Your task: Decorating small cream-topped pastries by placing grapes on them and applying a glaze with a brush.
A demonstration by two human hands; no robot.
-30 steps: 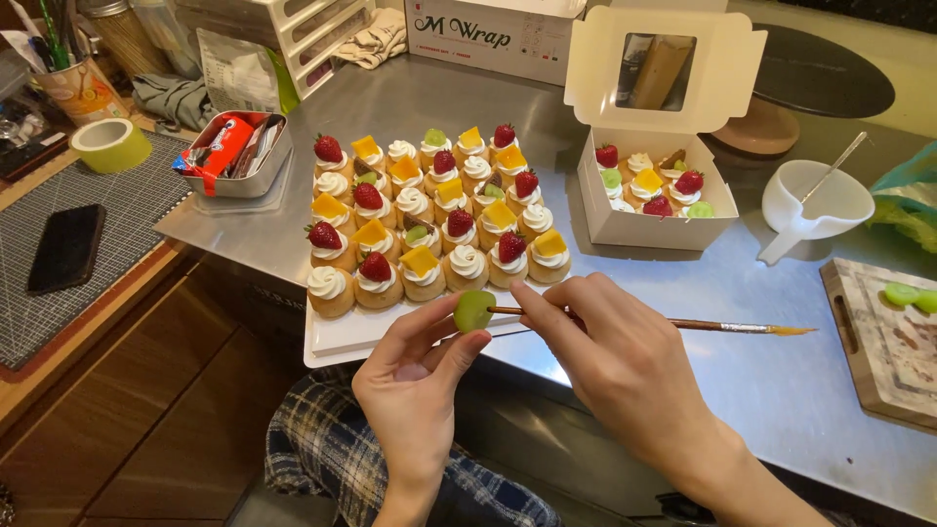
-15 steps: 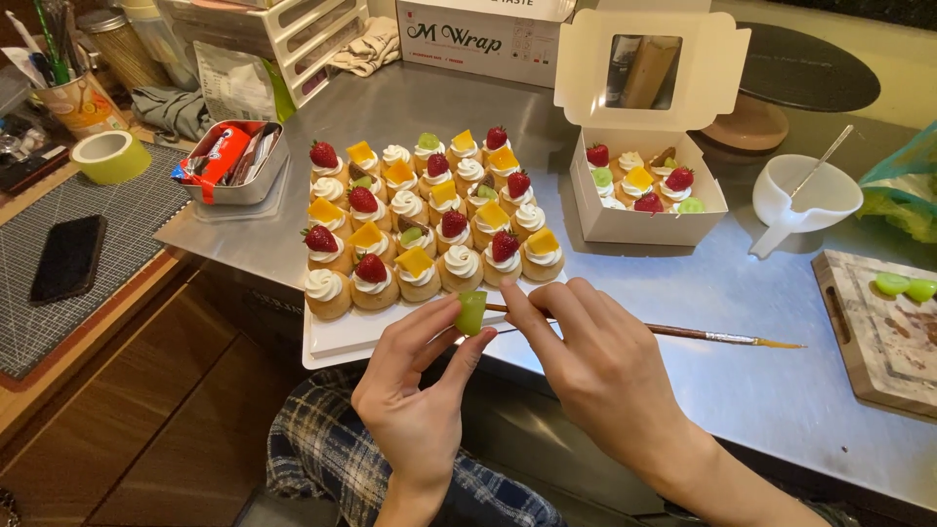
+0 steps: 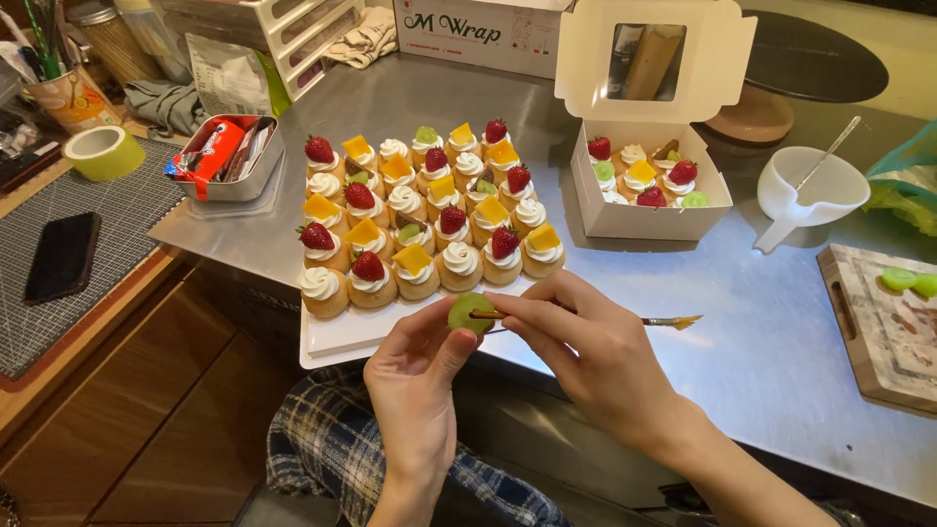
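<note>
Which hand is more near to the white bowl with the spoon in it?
The right hand. It holds a brush below and left of the white bowl, well apart from it. The left hand, holding a green grape half, is farther left.

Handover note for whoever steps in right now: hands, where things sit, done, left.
Left hand: pinches a green grape half at the fingertips, over the near edge of the white tray.
Right hand: holds a thin brush, one end against the grape half.
Tray: rows of cream-topped cakes; most carry strawberry, yellow fruit or green fruit, several are plain cream.
Open white box to the right holds more topped cakes.
More green slices lie on the board at far right.
Done: most cakes topped.
Left: grape half not yet placed; plain cakes untopped.
</note>
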